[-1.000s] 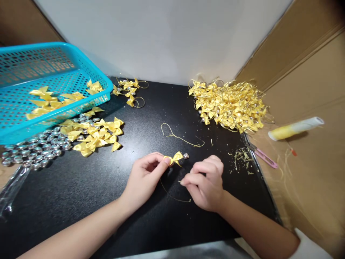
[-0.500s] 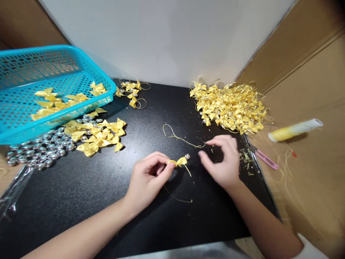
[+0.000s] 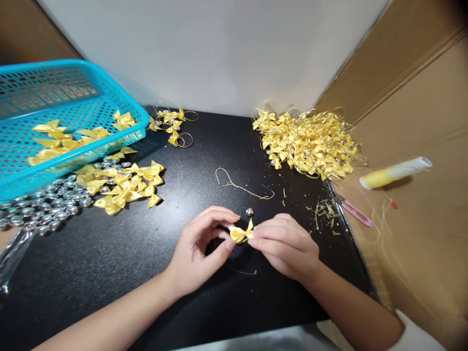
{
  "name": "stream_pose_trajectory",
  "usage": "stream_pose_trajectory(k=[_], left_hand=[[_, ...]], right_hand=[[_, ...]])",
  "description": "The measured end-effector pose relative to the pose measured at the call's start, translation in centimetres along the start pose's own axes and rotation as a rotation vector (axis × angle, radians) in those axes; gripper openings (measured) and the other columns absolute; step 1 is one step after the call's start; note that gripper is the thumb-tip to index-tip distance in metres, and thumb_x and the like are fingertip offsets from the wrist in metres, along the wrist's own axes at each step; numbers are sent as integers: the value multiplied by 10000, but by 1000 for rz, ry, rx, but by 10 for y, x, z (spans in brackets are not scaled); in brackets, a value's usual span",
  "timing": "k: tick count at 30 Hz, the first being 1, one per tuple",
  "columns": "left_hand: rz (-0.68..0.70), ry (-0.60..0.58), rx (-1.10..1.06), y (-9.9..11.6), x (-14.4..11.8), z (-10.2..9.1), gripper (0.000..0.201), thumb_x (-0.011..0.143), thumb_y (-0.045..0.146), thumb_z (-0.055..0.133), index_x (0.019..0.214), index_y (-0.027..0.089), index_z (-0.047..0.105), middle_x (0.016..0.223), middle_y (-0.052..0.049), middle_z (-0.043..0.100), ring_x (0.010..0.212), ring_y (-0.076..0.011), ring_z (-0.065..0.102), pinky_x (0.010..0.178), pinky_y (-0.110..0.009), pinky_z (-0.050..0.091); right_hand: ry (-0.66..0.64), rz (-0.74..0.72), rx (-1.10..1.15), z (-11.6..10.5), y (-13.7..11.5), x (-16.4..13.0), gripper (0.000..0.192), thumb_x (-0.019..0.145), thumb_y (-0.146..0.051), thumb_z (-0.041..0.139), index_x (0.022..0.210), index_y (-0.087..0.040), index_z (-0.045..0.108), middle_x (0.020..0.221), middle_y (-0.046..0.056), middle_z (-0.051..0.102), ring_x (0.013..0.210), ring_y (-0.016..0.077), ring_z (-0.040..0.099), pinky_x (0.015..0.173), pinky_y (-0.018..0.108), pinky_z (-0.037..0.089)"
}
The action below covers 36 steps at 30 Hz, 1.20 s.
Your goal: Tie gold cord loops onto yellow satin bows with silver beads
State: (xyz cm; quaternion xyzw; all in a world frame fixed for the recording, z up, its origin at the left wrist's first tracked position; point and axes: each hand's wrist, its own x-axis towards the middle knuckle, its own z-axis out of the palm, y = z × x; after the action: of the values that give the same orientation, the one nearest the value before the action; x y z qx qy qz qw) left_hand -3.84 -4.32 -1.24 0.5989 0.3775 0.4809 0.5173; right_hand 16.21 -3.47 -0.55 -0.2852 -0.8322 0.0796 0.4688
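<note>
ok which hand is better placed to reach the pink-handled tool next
Probably the right hand: it is nearer the pink-handled tool, while the left hand sits across the yellow bow, farther away.

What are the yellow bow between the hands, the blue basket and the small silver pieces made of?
Bow: probably satin ribbon; its folds shine softly. Basket: looks like moulded plastic, evenly coloured, semi-gloss, perforated. Silver pieces: mirror-bright finish; metal or coated plastic, I can't tell.

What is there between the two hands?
In the head view, a yellow bow, touching the right hand; a silver bead lies just beyond it.
</note>
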Motion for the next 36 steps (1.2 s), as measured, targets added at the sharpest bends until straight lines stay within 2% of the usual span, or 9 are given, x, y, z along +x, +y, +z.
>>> stream_pose_trajectory(k=[3,6,10,17,24,26,28,33,36], left_hand=[[-206,-38,-209,-2,0,2,234,841,220,668,1064,194,605,848,-37,667,715,-118,629,635,-206,540],[-310,-30,-256,-2,1,4,184,820,212,702,986,191,626,775,-2,654,692,-92,606,631,-168,515],[-330,12,-245,-1,3,4,129,807,195,714,921,193,652,756,13,662,675,-76,603,639,-154,504],[-375,17,-256,0,3,3,117,776,199,743,852,175,657,714,18,660,649,-78,606,628,-159,492],[-479,22,-385,-5,4,1,146,763,241,768,814,168,652,668,28,648,614,-65,585,594,-147,482],[-484,19,-430,-6,4,1,160,755,245,775,827,174,650,666,32,649,608,-62,581,583,-141,482],[-474,17,-429,-5,5,1,163,749,238,777,827,174,649,651,38,641,593,-58,574,568,-135,479],[-360,82,-194,3,6,4,115,755,149,743,825,165,653,683,29,665,620,-63,604,603,-140,493],[-265,90,-69,5,3,6,125,754,109,720,844,168,656,709,19,681,654,-81,627,634,-160,514]], right_hand=[[-9,-25,1,-1,-2,-3,151,879,-75,598,894,-185,700,818,18,764,826,124,706,719,267,531],[-24,-19,69,1,-2,-1,129,849,-85,628,877,-190,699,798,20,753,798,130,699,730,268,539],[25,178,301,4,-3,6,115,796,-134,623,887,-182,675,762,51,709,693,160,665,655,310,562],[6,400,298,12,-5,5,91,788,-93,655,825,-176,664,750,54,707,678,152,660,664,296,555],[-22,711,518,16,-4,3,78,786,-130,666,772,-205,649,711,9,696,644,136,659,630,274,550],[-26,756,561,16,-5,3,77,783,-131,660,773,-205,641,711,5,691,645,138,661,628,277,552],[-12,696,497,14,-6,2,95,787,-111,645,770,-205,638,712,5,682,648,138,652,631,283,545],[108,247,80,8,-8,4,134,739,-81,682,759,-206,639,736,18,655,720,156,605,707,330,508],[16,200,-89,8,-8,4,127,757,-107,681,809,-222,664,775,10,705,754,174,596,746,368,470]])
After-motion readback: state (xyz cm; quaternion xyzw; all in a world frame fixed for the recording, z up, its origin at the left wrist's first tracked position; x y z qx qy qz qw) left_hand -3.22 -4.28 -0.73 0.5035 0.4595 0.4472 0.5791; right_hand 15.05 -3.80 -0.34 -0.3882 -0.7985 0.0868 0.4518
